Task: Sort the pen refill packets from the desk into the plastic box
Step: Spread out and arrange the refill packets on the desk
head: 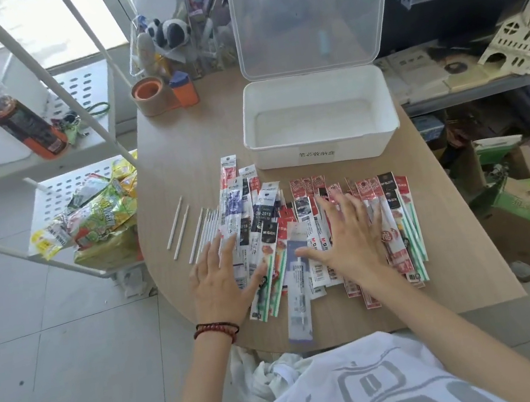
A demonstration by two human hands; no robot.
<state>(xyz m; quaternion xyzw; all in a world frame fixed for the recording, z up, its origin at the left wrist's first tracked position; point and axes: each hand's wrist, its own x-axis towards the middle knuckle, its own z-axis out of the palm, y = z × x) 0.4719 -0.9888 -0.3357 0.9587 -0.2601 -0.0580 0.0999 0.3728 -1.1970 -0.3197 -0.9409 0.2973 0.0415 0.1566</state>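
1. Nearby, on the far left edge of the wooden desk (pixel 180 151), stand a roll of tape (pixel 149 96) and a small orange item (pixel 184 90). Snack bags (pixel 101 218) lie on a white rack beside the desk.
2. Loose white sticks (pixel 180 227) lie just left of the packets.
3. The plastic box (pixel 322 147), white, stands on the desk's far side with its clear lid (pixel 308 15) tipped up.
4. The pen refill packets (pixel 393 216) are long, narrow and printed in red, white and black. They overlap in a row between the box and the person.
5. The left hand (pixel 219 286) rests flat, fingers spread, on the row's left end.
6. The right hand (pixel 348 240) lies flat, fingers spread, on the middle packets, grasping nothing.
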